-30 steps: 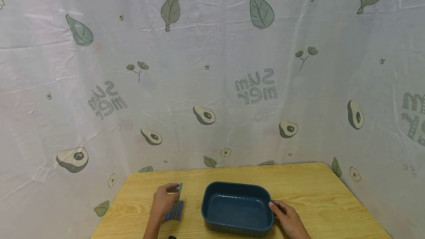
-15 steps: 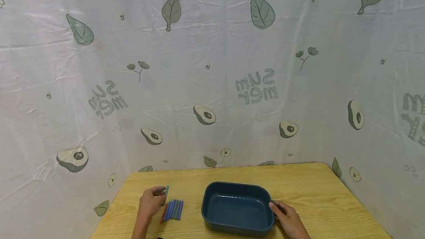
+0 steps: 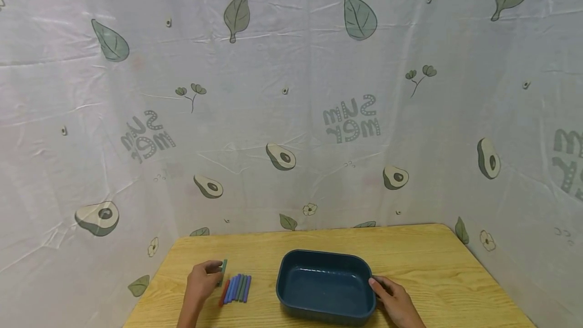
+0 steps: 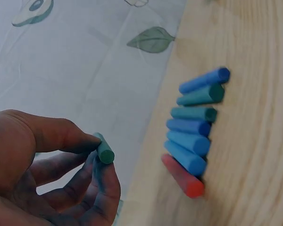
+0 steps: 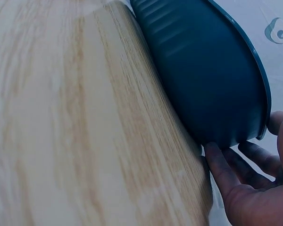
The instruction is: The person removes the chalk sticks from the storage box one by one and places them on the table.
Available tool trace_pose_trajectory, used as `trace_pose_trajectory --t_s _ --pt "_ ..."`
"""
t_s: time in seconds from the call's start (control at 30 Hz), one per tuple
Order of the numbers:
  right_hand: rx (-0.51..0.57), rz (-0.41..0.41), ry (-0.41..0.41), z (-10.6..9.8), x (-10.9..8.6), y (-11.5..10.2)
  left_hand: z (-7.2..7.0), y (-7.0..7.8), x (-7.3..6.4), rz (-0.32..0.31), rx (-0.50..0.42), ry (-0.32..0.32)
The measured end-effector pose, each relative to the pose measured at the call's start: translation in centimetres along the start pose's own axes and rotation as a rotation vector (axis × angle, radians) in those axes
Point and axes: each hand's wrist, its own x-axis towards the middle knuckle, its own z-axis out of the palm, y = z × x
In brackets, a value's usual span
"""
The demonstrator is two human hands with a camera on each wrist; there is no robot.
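Observation:
My left hand (image 3: 201,280) pinches a green chalk stick (image 4: 105,153) between thumb and fingertips, just left of a row of chalks. The row holds a red chalk (image 4: 184,176) at its left end, then several blue chalks (image 4: 188,125) and green chalks (image 4: 201,95), lying side by side. Bluish stains mark the fingers in the left wrist view. A dark blue rectangular bin (image 3: 325,287) stands right of the row, with nothing inside. My right hand (image 3: 395,298) grips its right end, thumb at the rim and fingers against the outer wall.
Everything stands on a light wood-grain table (image 3: 410,247). A pale sheet (image 3: 319,176) printed with leaves and avocados hangs behind the table and along both sides. A sliver of teal (image 4: 118,212) shows behind the left fingers; what it is I cannot tell.
The left hand has moved left and slightly toward me with the green chalk, from over the row to beside it, uncovering the red chalk. The right hand and the bin have stayed put.

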Motion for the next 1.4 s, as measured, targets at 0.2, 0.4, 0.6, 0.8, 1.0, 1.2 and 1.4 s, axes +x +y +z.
trace_pose_trajectory --t_s 0.2,0.4,0.6,0.8,1.0,1.2,1.4 --pt "-0.036 -0.005 0.007 -0.1 0.1 0.1 0.2 -1.8 0.6 -0.022 0.063 -0.032" --pt "-0.087 -0.017 0.015 -0.1 0.1 0.0 0.5 -2.9 1.1 -0.001 0.152 -0.053" --pt "-0.095 -0.022 0.009 -0.2 0.1 0.0 0.7 -2.9 1.0 0.013 0.196 -0.078" --pt "-0.085 -0.030 0.001 -0.2 0.1 0.1 0.8 -3.0 0.8 0.016 0.193 -0.111" --pt "-0.084 -0.039 0.001 -0.2 0.0 0.2 0.7 -3.1 0.7 0.018 0.197 -0.102" --pt "-0.061 -0.037 -0.009 -0.2 0.0 0.2 0.8 -3.0 0.7 0.019 0.245 -0.098" --pt "-0.069 -0.038 -0.005 -0.2 0.1 0.2 0.8 -3.0 0.7 0.010 0.247 -0.095"
